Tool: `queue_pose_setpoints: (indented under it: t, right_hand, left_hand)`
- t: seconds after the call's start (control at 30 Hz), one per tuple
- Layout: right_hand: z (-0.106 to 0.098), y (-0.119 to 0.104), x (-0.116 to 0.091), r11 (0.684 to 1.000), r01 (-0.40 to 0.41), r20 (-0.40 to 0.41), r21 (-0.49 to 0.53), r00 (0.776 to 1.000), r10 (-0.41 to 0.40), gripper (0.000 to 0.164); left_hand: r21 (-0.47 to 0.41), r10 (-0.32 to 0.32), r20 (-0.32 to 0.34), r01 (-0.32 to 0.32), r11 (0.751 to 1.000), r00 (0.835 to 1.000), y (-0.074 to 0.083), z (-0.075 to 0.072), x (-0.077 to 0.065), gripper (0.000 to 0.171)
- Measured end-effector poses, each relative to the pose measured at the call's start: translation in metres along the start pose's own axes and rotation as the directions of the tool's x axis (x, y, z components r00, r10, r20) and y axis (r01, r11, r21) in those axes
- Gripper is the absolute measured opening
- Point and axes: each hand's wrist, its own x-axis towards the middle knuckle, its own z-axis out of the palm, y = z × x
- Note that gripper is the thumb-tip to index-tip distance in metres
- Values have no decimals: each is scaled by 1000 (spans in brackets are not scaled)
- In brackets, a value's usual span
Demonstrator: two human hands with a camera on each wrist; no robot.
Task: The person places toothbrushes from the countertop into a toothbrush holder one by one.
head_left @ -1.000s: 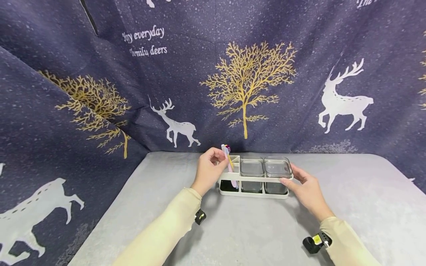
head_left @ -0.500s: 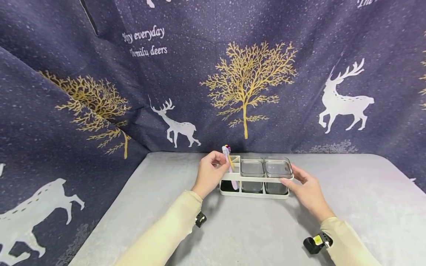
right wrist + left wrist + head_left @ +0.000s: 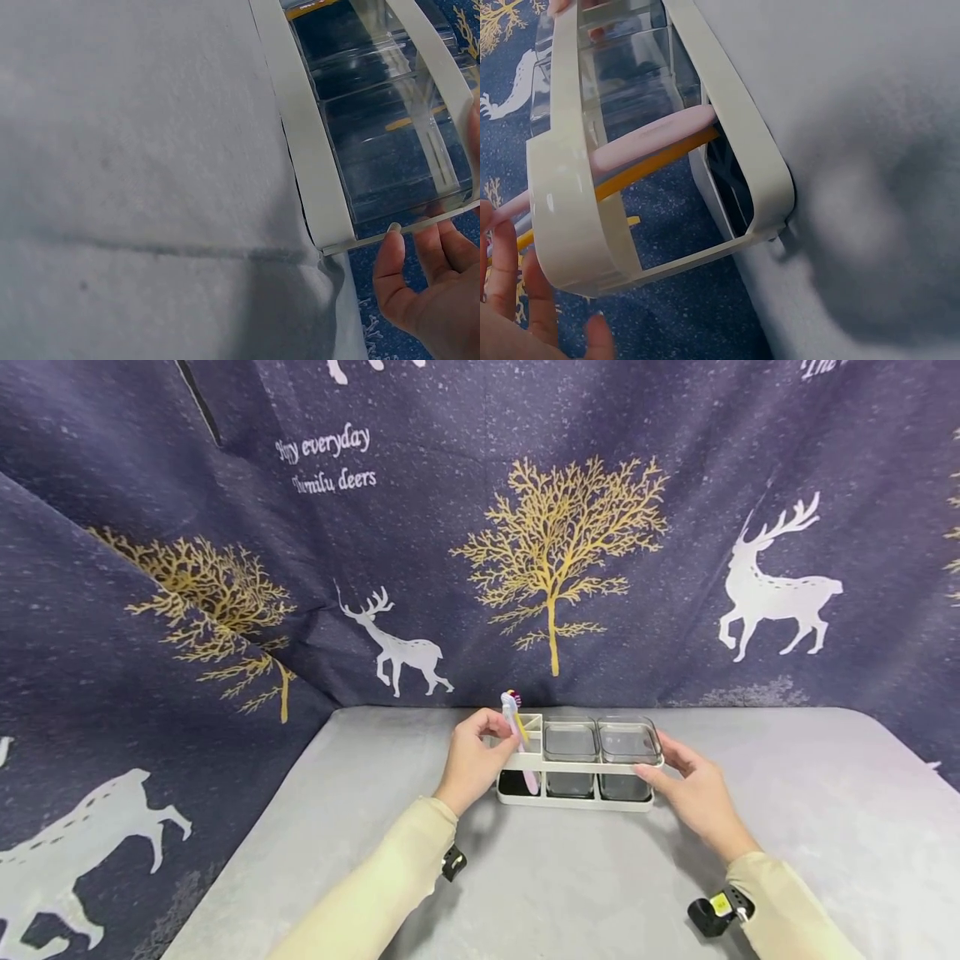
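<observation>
A cream toothbrush holder (image 3: 592, 768) stands near the table's back edge, with two clear cups (image 3: 570, 741) in its middle and right places. In its left compartment lean a pink toothbrush (image 3: 652, 139) and an orange-yellow toothbrush (image 3: 656, 166); their handles run down through the open frame. My left hand (image 3: 474, 762) pinches the pink toothbrush just above the top rail, its fingers (image 3: 502, 262) around the upper handle. At the holder's right end, my right hand (image 3: 701, 793) grips the frame, thumb on the front rail and fingers behind the corner.
The grey table (image 3: 585, 885) stretches in front of the holder and to both sides. Right behind its back edge hangs a dark blue cloth (image 3: 420, 527) printed with deer and trees. A black wrist camera (image 3: 712, 910) sits on the right wrist.
My left hand has shifted very slightly right with the pink toothbrush, whose lower end sits a touch lower. The right hand keeps its grip, and the head view has tilted slightly.
</observation>
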Motion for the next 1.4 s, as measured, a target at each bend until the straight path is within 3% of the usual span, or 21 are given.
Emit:
queue_pose_setpoints:
  t: [0.3,0.67,0.9,1.03,1.17,1.23,1.3,1.4]
  right_hand:
    - [1,1,-2,999,5,-7,54,1000,-4,75]
    - [-1,0,-6,999,-5,-15,46,1000,6,74]
    - [-1,1,-1,998,-8,-21,56,1000,9,75]
    - [5,2,3,998,13,-6,57,1000,-12,74]
    - [13,3,2,998,11,27,55,1000,-12,76]
    - [15,4,1,999,-5,45,53,999,2,81]
    - [14,5,-1,999,-21,61,40,998,18,88]
    - [8,7,-3,1000,-24,73,-7,997,25,99]
  left_hand:
    - [-5,-16,11,16,1000,1000,-1,2,-1,12]
    - [-12,26,20,-25,1000,999,-5,0,-3,13]
    - [-31,22,2,-22,999,1000,-9,-13,-1,21]
    - [-16,-1,5,1,1000,1000,-1,-28,-3,26]
    - [30,-55,23,54,998,998,-17,-43,-10,28]
    - [56,-91,38,88,995,995,-32,-49,-14,35]
    - [98,-129,62,123,988,990,-36,-55,-18,46]
    - [251,-186,125,150,956,975,-38,-62,-25,71]
